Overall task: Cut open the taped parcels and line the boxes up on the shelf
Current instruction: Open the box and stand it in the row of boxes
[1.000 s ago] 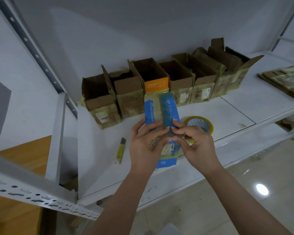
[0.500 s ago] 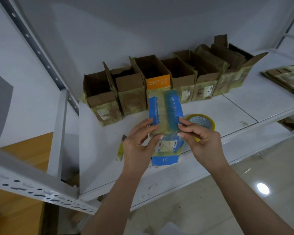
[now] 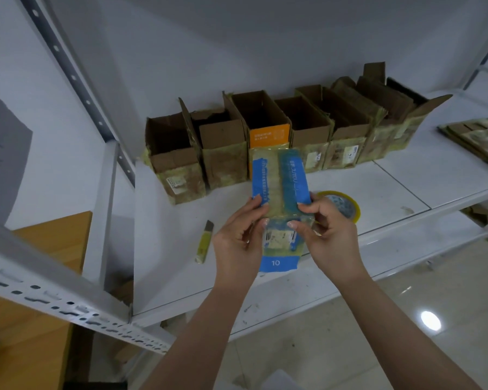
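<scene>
Blue taped cardboard parcel [image 3: 279, 192] is pinched by both hands, left hand [image 3: 238, 237] and right hand [image 3: 328, 235], near the shelf edge; seven opened brown boxes [image 3: 268, 142] already line the far white shelf [image 3: 392, 187]; the yellow utility knife [image 3: 204, 241] lies untouched at left.

Single head-worn view, looking forward and down from close above the left hand [image 3: 238, 237] and right hand [image 3: 328, 235]. Faces the white metal shelf [image 3: 175, 249] beyond both hands; wide-angle, edges bowed, grey wall behind.
</scene>
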`<action>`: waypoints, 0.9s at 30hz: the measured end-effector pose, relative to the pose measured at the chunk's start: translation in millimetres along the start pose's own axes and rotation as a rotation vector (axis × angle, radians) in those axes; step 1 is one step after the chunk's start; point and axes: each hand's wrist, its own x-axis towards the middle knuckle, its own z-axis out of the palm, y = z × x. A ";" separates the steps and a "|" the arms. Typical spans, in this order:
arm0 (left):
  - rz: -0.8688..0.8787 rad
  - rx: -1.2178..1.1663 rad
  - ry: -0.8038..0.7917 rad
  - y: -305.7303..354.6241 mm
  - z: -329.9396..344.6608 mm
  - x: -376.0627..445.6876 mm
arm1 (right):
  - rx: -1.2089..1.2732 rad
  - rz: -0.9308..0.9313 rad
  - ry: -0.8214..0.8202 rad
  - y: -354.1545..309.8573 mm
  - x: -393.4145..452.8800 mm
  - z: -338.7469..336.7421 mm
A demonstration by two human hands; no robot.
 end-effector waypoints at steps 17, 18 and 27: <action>-0.050 0.004 -0.299 71.1 -13.4 47.6 | -0.081 0.066 0.005 -99.0 38.9 -37.4; -0.018 0.065 -0.287 73.6 -12.5 48.1 | -0.111 0.058 0.011 -101.8 38.5 -37.8; 0.000 0.020 -0.227 82.7 -7.9 48.8 | -0.044 0.068 0.012 -101.8 34.4 -37.4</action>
